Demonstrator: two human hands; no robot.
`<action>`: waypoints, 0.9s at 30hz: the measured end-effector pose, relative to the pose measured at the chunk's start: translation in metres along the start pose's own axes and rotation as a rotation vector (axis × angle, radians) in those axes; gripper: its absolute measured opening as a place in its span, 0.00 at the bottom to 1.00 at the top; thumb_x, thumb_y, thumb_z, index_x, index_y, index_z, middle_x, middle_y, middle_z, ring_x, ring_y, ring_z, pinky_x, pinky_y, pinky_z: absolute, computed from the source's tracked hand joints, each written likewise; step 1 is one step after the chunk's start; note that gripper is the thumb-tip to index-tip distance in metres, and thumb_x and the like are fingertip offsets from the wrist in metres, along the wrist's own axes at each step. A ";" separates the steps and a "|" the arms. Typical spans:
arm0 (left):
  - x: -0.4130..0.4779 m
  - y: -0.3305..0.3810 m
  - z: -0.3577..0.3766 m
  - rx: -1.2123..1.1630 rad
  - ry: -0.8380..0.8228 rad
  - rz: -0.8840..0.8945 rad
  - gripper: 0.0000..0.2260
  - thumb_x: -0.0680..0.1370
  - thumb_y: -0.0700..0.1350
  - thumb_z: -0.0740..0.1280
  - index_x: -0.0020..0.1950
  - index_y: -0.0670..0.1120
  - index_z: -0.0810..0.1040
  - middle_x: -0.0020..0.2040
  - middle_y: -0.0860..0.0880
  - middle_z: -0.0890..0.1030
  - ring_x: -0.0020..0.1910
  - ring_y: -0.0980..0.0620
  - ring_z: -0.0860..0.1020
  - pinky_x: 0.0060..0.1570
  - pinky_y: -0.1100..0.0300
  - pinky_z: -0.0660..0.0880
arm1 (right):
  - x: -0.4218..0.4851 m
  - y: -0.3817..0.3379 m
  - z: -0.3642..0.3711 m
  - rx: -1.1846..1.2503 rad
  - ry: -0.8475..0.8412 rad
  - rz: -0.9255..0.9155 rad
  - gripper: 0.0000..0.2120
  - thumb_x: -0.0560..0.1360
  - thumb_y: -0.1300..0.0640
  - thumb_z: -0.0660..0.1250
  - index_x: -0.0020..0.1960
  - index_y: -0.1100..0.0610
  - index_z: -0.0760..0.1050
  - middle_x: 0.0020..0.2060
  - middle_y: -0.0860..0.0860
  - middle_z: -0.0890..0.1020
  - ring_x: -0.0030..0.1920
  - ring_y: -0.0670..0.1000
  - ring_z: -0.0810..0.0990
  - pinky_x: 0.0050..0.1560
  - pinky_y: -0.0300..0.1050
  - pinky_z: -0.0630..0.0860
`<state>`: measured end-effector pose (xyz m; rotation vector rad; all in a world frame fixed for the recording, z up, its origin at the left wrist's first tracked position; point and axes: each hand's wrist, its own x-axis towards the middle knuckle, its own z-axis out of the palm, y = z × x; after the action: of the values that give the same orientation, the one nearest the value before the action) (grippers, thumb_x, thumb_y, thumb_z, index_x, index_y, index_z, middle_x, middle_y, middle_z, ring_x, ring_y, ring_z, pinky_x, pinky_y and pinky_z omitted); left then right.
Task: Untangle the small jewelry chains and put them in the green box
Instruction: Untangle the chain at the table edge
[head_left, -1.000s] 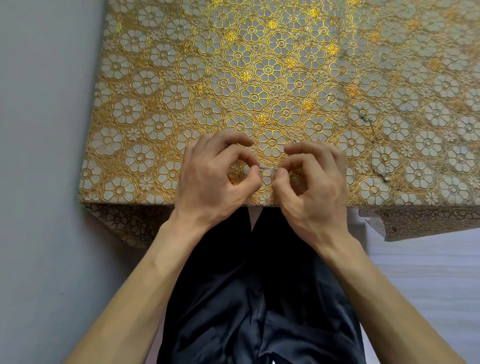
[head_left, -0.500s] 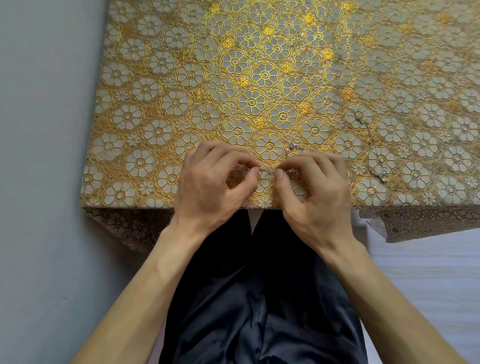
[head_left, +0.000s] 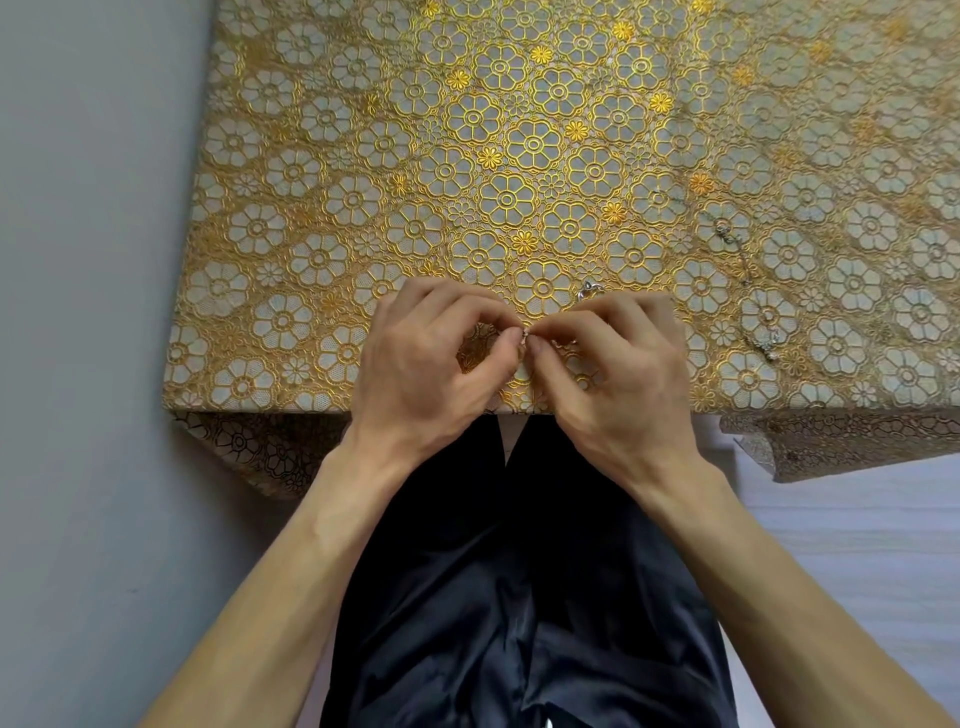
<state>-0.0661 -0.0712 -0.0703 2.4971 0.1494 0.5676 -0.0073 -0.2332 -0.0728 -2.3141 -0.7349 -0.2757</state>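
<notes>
- A small chain (head_left: 526, 334) is being pinched by the left hand (head_left: 415, 364) and right hand (head_left: 623, 374), fingers clamped on it, at the bench's (head_left: 311, 156) near edge.
- A second chain (head_left: 763, 340) is being seen lying toward the right edge, nearer the right hand.

A gold floral tablecloth (head_left: 519, 156) lies above dark trousers (head_left: 519, 597), beside perhaps a grey wall (head_left: 78, 312).

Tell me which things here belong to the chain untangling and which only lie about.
For the job: left hand, right hand, the silver chain pinched between them, the second chain lying loose farther right. The green box is not in view.
Just there: gold flowered tablecloth, dark trousers, grey wall.
</notes>
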 end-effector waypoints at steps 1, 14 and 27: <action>0.000 0.000 0.000 0.006 -0.001 0.004 0.05 0.76 0.48 0.72 0.48 0.49 0.84 0.50 0.54 0.84 0.53 0.49 0.79 0.55 0.54 0.70 | 0.000 0.000 0.000 -0.004 -0.009 -0.006 0.06 0.75 0.50 0.72 0.47 0.52 0.84 0.45 0.48 0.82 0.51 0.56 0.77 0.49 0.57 0.73; 0.000 0.001 0.001 0.012 -0.005 0.007 0.05 0.76 0.47 0.71 0.47 0.47 0.83 0.56 0.52 0.82 0.55 0.47 0.77 0.55 0.51 0.73 | 0.000 0.003 -0.005 0.107 0.011 0.042 0.03 0.72 0.56 0.73 0.43 0.55 0.83 0.43 0.48 0.81 0.50 0.53 0.76 0.51 0.52 0.73; 0.001 0.000 0.004 0.084 0.007 -0.017 0.06 0.78 0.47 0.70 0.51 0.46 0.83 0.59 0.49 0.81 0.56 0.48 0.74 0.54 0.50 0.74 | 0.001 0.009 -0.004 0.088 -0.056 0.052 0.09 0.76 0.51 0.66 0.47 0.57 0.80 0.46 0.50 0.80 0.52 0.55 0.74 0.52 0.54 0.73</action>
<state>-0.0633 -0.0731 -0.0731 2.5729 0.2007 0.5743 -0.0014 -0.2410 -0.0749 -2.2619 -0.6993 -0.1523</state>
